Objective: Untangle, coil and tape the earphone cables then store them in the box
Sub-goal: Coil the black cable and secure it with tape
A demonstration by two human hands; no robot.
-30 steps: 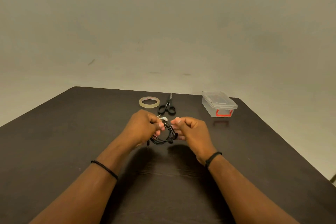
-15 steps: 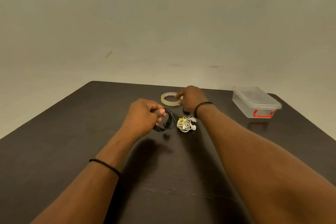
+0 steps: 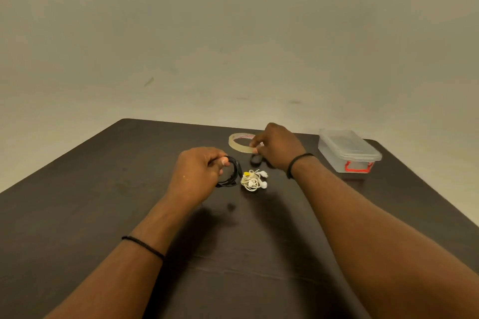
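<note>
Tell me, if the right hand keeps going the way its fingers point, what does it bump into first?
Probably the tape roll. The right hand points left and away, and its fingertips already look to be at the roll's near rim, though actual touch is hard to judge.

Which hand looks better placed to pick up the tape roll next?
The right hand: its fingers already touch the tape roll. The left hand is busy gripping the coiled black earphone cable.

Black coiled earphone cable [image 3: 232, 172] in left hand [image 3: 198, 172], right hand [image 3: 278, 146] on tape roll [image 3: 239, 141], white earphones [image 3: 254, 180] between.
</note>
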